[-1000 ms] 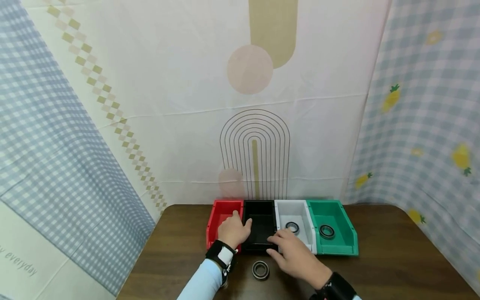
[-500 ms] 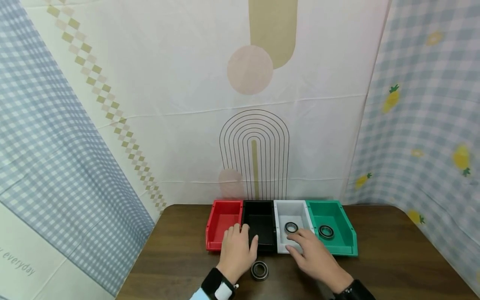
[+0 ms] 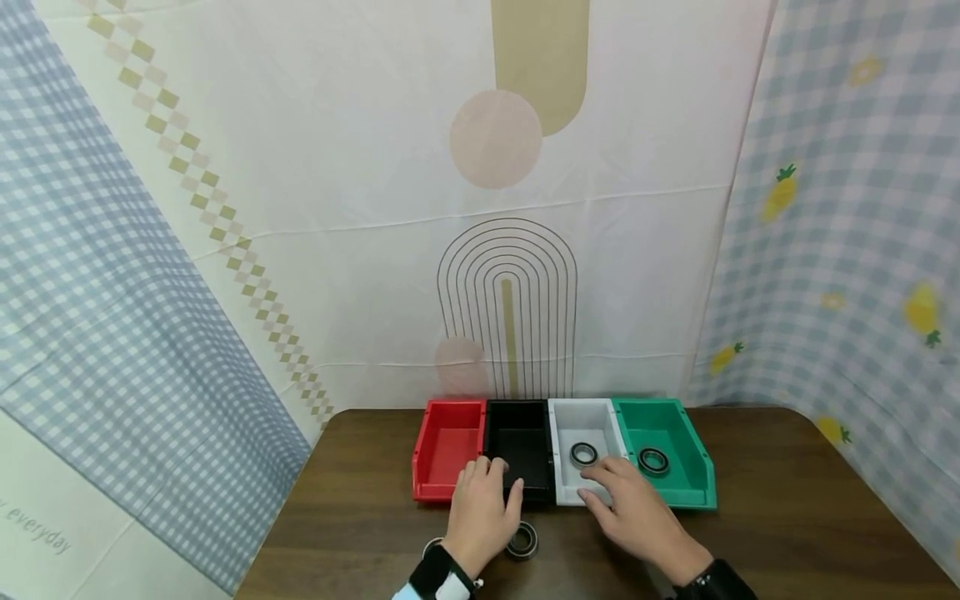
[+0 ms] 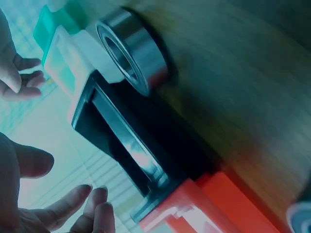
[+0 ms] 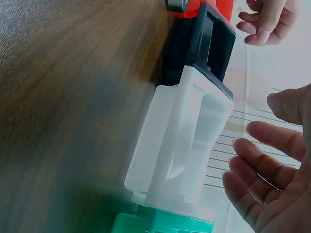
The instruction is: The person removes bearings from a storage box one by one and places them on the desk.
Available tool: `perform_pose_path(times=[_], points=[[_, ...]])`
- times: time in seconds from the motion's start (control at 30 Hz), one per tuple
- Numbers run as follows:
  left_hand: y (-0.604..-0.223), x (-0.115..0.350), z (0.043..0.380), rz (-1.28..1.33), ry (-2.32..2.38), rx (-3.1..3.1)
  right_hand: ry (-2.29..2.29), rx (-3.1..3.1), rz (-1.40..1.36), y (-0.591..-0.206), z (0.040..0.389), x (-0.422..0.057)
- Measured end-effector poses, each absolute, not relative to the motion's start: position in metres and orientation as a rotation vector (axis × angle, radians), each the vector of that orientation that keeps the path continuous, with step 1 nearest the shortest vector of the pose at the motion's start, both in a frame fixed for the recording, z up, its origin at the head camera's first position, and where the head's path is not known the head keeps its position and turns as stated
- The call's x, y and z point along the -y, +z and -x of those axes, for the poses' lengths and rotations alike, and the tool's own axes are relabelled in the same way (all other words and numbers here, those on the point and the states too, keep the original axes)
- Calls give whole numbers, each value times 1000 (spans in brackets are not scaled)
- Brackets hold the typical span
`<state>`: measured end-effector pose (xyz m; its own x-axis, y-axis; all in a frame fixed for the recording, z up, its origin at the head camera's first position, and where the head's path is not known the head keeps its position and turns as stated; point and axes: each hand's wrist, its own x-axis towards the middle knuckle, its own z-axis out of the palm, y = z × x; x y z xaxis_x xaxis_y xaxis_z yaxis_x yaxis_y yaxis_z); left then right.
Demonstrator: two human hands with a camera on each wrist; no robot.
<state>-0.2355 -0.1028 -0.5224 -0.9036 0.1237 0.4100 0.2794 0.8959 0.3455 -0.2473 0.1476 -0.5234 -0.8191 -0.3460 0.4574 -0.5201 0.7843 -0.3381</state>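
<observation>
My left hand (image 3: 483, 512) hovers at the front of the red bin (image 3: 450, 450) and black bin (image 3: 519, 442), fingers loosely bent and holding nothing. Beneath its thumb side, a steel ball bearing (image 3: 524, 543) lies on the table, partly covered. Another bearing (image 3: 431, 546) peeks out beside the left wrist, mostly hidden; the left wrist view shows its edge too. My right hand (image 3: 637, 521) is over the front of the white bin (image 3: 568, 483), fingers relaxed and apart, nothing in them. One bearing (image 3: 583, 454) lies inside the white bin, and another bearing (image 3: 654, 462) inside the green bin (image 3: 686, 492).
The bins stand side by side in a row at the back of the brown wooden table (image 3: 345, 500). Behind them hangs a patterned cloth (image 3: 390, 292), with checked cloths (image 3: 825, 250) on both sides.
My left hand has drawn back from the red bin toward me and slightly right. My right hand has shifted right, from the black bin's corner to the white bin's front. The bearings appear unmoved.
</observation>
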Motion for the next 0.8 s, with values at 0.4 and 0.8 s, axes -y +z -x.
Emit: perform_pose_path(times=[0.4, 0.8], points=[[-516, 55, 276, 286, -466, 2667, 690, 2567, -633, -525, 246, -149], [-523, 21, 323, 167, -418, 2684, 754, 2532, -569, -524, 245, -151]])
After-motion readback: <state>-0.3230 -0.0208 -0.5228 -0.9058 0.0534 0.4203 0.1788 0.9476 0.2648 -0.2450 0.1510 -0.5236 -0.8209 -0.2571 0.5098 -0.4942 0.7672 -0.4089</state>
